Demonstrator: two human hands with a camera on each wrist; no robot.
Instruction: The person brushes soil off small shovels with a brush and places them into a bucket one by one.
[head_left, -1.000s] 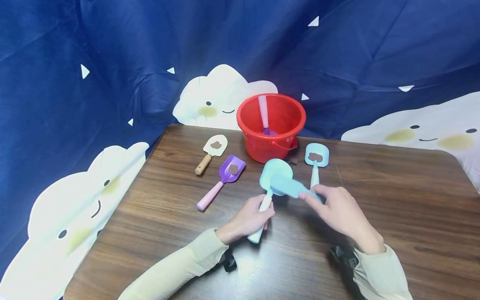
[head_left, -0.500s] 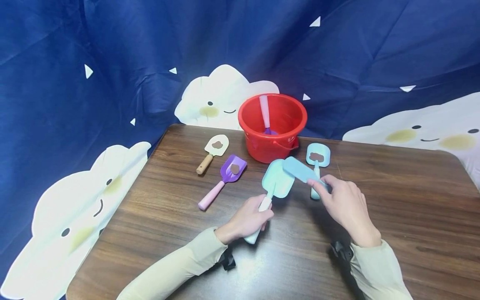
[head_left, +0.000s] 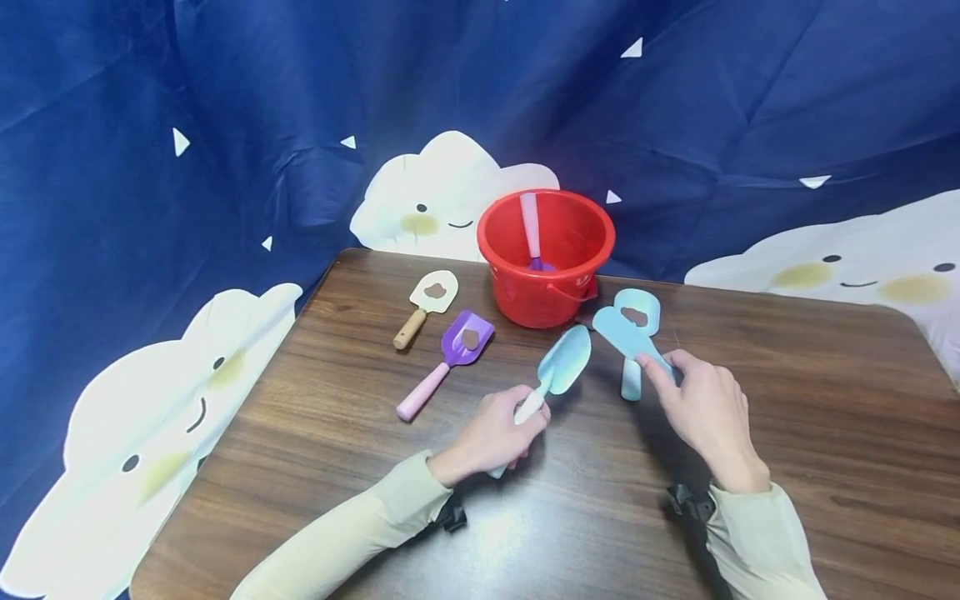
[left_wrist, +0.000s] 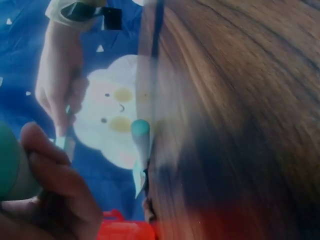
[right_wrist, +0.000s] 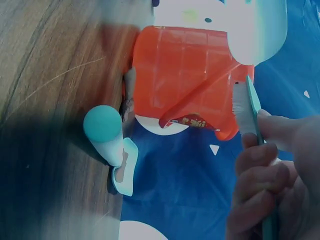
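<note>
1. one pale-blue shovel [head_left: 566, 360] and one blue brush [head_left: 626, 332], both above the table [head_left: 810, 375], brush to the right.
2. left hand [head_left: 487, 429] curled round the shovel's handle; right hand [head_left: 707, 407] gripping the brush.
3. three shovels on the table: cream shovel [head_left: 420, 317], purple shovel [head_left: 451, 357], second blue shovel [head_left: 632, 379], each bearing a brown patch [head_left: 470, 339].
4. one red bucket [head_left: 532, 298] behind; one pink-handled shovel [head_left: 530, 227] leans inside.

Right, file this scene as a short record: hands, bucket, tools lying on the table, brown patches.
Left hand: grips a light-blue shovel by its pale handle
Right hand: holds a light-blue brush; pale bristles show in the right wrist view
Bucket: red bucket, upright, pink-handled shovel inside
Lying on table: white trowel, purple scoop, second light-blue shovel
Brown patches: one on each of those three blades
</note>
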